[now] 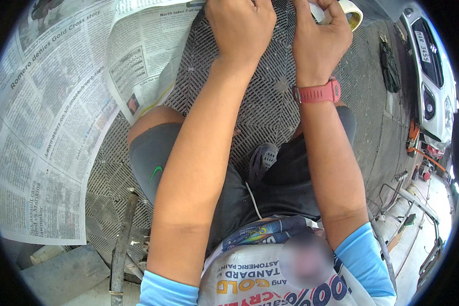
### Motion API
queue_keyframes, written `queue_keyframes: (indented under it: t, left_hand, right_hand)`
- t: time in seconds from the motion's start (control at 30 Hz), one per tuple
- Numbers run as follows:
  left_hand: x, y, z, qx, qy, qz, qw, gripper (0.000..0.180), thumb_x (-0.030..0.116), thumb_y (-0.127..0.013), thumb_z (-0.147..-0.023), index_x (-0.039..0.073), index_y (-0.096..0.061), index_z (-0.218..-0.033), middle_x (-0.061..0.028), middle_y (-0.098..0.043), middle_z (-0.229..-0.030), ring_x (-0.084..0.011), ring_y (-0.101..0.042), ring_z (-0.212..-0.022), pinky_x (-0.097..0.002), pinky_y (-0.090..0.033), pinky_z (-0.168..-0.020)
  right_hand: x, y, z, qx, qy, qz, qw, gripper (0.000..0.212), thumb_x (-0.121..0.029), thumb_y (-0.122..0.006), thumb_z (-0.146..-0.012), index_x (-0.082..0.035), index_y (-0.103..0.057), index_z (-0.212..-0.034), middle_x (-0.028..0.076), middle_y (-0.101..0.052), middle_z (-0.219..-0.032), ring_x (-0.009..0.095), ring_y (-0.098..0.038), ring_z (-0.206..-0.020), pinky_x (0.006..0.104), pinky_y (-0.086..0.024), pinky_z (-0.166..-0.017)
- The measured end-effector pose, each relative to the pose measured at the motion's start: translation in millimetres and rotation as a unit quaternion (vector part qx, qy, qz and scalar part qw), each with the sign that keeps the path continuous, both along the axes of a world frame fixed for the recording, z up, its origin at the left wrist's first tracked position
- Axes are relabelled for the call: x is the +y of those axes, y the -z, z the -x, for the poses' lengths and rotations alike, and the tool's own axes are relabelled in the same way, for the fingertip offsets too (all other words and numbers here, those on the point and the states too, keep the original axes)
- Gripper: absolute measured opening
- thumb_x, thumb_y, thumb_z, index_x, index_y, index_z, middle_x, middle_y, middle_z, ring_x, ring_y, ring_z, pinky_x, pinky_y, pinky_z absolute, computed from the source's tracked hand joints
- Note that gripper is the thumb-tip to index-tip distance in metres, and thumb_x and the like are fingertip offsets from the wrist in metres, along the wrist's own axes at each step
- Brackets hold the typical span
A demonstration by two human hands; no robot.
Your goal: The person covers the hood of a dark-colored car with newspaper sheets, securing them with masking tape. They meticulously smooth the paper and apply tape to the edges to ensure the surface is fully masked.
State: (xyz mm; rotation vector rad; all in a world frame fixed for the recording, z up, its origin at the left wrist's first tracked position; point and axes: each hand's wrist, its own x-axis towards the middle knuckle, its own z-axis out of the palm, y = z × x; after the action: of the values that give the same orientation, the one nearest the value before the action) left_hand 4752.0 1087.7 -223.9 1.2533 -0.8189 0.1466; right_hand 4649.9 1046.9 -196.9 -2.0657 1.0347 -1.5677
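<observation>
Light-blue sleeves and a pale printed shirt sit nearest, with bare forearms reaching past dark shorts to the upper edge. At that edge the left hand is curled, its fingertips cut off, so I cannot tell whether they are apart, together or clamped on something. The right hand, above a red wristwatch, bends about a pale piece showing between thumb and fingers; its tips are cropped too, and whether the grip is clamped cannot be told. Just beside its knuckles is a cream roll of tape, probably light, stiff as a ring, tacky rather than slippery and not fragile; its core and side edges look the surest hold. Newspaper sheets spread to the left, likely thin, limp and easily torn, better taken flat by the margins than pinched at one corner. Underneath lies a grey mat with a raised zigzag pattern, which should resist sliding but give a bumpy backing. Farther off to the right come a dark crumpled bundle, then the front of a white car.
</observation>
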Motion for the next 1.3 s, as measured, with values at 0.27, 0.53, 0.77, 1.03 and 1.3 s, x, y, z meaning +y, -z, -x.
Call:
queue_keyframes:
  t: [0.27,0.53,0.77,1.03,1.3]
  left_hand:
    - [2.0,-6.7,-0.4,0.043,0.052,-0.002,0.998,0.013,0.011,-0.071,-0.105,-0.001,-0.069,-0.102,-0.015,-0.075,-0.082,-0.0267,-0.076,-0.072,-0.0372,-0.058,-0.067]
    - [-7.1,-4.8,-3.2,0.018,0.018,0.015,1.0,0.012,0.01,-0.072,-0.104,-0.002,-0.071,-0.103,-0.0166,-0.075,-0.083,-0.0274,-0.077,-0.075,-0.0369,-0.059,-0.069]
    - [-13.6,-10.2,3.0,0.157,0.047,0.031,0.986,0.018,0.012,-0.075,-0.104,-0.005,-0.072,-0.103,-0.0106,-0.076,-0.085,-0.0182,-0.072,-0.073,-0.0336,-0.057,-0.068]
    - [11.3,-33.3,33.5,0.321,0.128,-0.088,0.934,0.027,0.018,-0.07,-0.109,-0.008,-0.075,-0.108,-0.008,-0.076,-0.087,-0.0089,-0.066,-0.074,-0.0272,-0.052,-0.067]
    - [5.2,-22.9,32.4,0.307,0.134,-0.035,0.942,0.025,0.013,-0.073,-0.107,-0.009,-0.075,-0.119,-0.0083,-0.079,-0.096,-0.0072,-0.069,-0.08,-0.0236,-0.056,-0.072]
  right_hand:
    - [-2.9,-3.5,-2.8,-0.018,-0.01,-0.024,0.999,0.014,-0.006,-0.084,-0.095,0.003,-0.075,-0.091,0.005,-0.074,-0.084,0.009,-0.063,-0.082,0.0284,-0.051,-0.079]
    - [-3.4,-3.4,-5.2,-0.024,-0.004,-0.021,0.999,0.014,-0.006,-0.084,-0.094,0.003,-0.075,-0.09,0.004,-0.073,-0.083,0.009,-0.061,-0.081,0.0275,-0.05,-0.078]
    - [-6.8,-1.6,-8.9,-0.037,-0.006,-0.017,0.999,0.014,-0.006,-0.085,-0.094,0.002,-0.075,-0.088,0.003,-0.073,-0.082,0.008,-0.061,-0.079,0.0274,-0.05,-0.077]
    - [-7.2,-1.8,-9.3,-0.083,-0.002,-0.079,0.993,0.014,-0.006,-0.086,-0.094,0.003,-0.077,-0.087,0.004,-0.076,-0.083,0.009,-0.063,-0.078,0.0272,-0.051,-0.075]
    - [-1.3,-7.6,-1.8,-0.092,0.031,-0.138,0.986,0.018,-0.009,-0.089,-0.091,0.002,-0.077,-0.085,0.002,-0.074,-0.08,0.007,-0.059,-0.074,0.0272,-0.047,-0.065]
